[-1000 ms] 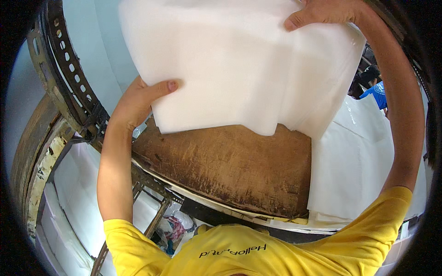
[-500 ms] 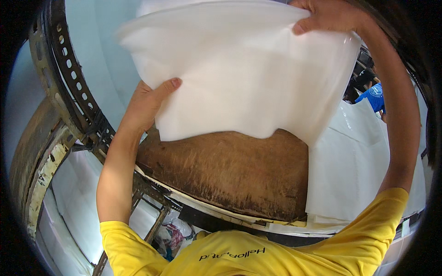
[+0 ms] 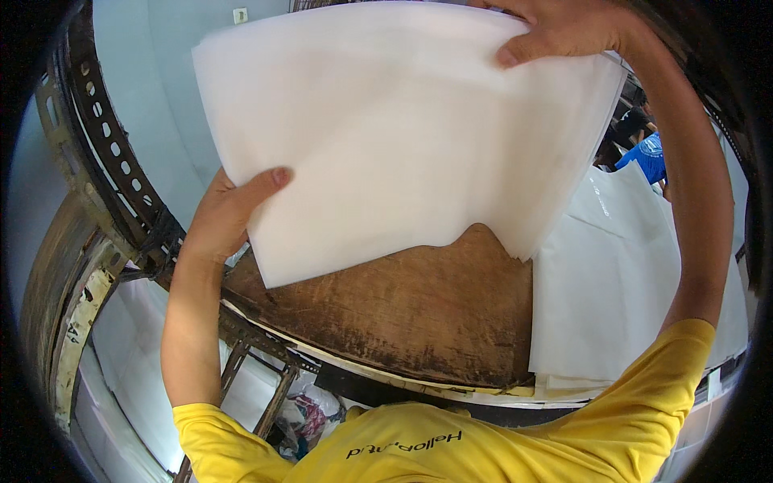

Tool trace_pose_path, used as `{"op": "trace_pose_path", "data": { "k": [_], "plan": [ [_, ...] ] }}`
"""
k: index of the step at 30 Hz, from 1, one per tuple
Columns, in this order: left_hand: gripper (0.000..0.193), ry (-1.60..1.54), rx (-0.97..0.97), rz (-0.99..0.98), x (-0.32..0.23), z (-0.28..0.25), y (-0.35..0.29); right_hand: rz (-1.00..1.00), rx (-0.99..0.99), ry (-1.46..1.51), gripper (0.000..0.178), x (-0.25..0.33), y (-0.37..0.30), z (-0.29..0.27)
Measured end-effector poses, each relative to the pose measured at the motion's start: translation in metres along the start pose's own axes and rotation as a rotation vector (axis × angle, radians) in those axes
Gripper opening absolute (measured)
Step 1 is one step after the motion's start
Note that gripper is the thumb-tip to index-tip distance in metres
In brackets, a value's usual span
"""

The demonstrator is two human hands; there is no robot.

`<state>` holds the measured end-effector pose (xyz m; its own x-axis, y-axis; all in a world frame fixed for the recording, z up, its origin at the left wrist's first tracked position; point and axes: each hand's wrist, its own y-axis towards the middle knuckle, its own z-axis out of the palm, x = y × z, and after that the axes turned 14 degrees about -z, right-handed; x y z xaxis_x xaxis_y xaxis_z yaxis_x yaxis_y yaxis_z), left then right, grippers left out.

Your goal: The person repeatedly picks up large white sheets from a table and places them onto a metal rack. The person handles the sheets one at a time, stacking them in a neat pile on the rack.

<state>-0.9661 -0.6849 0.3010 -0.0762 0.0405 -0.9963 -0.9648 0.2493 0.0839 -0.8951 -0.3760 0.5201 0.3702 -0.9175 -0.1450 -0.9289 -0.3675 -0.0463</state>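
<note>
A sheaf of thin white sheets (image 3: pixel 362 153) is held up in front of me, its layers fanned at the lower right corner. My left hand (image 3: pixel 229 209) grips its left edge with the thumb on the near face and the fingers hidden behind. At the top right edge, my right hand (image 3: pixel 555 32) pinches the sheaf, thumb in front and other fingers mostly out of sight. The sheets' lower edge curves up above a worn brown wooden tabletop (image 3: pixel 403 314).
More white sheets (image 3: pixel 612 282) lie flat on the table's right side. A perforated metal frame (image 3: pixel 121 153) stands at the left. Bundled plastic and cloth (image 3: pixel 306 414) sit below the table. Beyond my right arm, a person in a blue shirt (image 3: pixel 648 157) is partly visible.
My left hand has moved left and slightly down, spreading the sheaf flatter. Its lower left corner now hangs lower over the tabletop. The right hand has shifted slightly left.
</note>
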Motion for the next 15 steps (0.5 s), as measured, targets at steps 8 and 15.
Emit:
{"op": "trace_pose_path", "data": {
  "k": [8,15],
  "plan": [
    [0.057,-0.055,0.021,0.006,0.006,-0.008,0.014,-0.096,-0.034,0.102,0.077,-0.024,0.003,0.012],
    [0.054,0.119,-0.005,0.128,0.014,-0.007,0.020,-0.063,0.107,0.058,0.077,-0.016,-0.016,0.002]
  ]
}}
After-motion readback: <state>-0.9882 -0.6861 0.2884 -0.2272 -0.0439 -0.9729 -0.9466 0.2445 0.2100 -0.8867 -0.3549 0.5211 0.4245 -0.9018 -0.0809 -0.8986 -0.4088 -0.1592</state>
